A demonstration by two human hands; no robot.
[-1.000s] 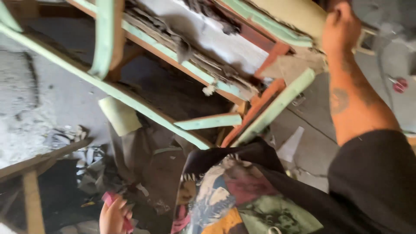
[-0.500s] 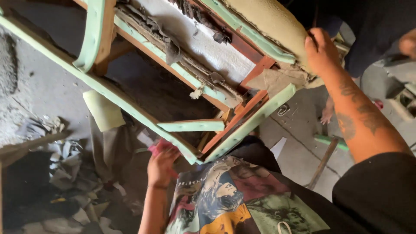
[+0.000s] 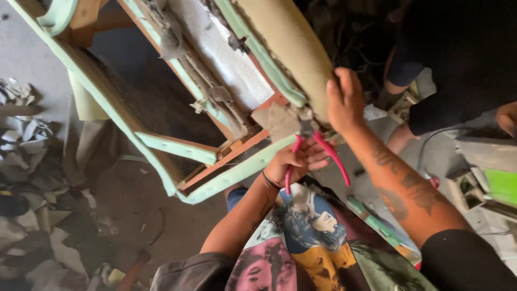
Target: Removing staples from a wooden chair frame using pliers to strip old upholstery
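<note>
Gripping Pliers at the Corner of an Upturned Chair Frame

Gripping the pink-handled pliers (image 3: 315, 156), the left hand (image 3: 296, 160) is closed around one handle, while the other handle splays out to its right. The tool's head points up from this hand and meets a torn flap of brown fabric (image 3: 280, 119) at the corner of the chair frame (image 3: 161, 148), whose wooden rails are painted pale green. Just above and to the right, the right hand (image 3: 344, 99) is pressed against the tan padded cushion (image 3: 291, 48), fingers curled over its edge, holding it. The two hands sit near each other, with the pliers between them. Below the left hand lies the person's printed shirt (image 3: 312, 237). Well off to its left, scraps of paper and cloth (image 3: 32, 156) litter the concrete floor (image 3: 161, 215). Beyond the right hand, another person in dark clothing (image 3: 458, 54) crouches beside the chair.
</note>
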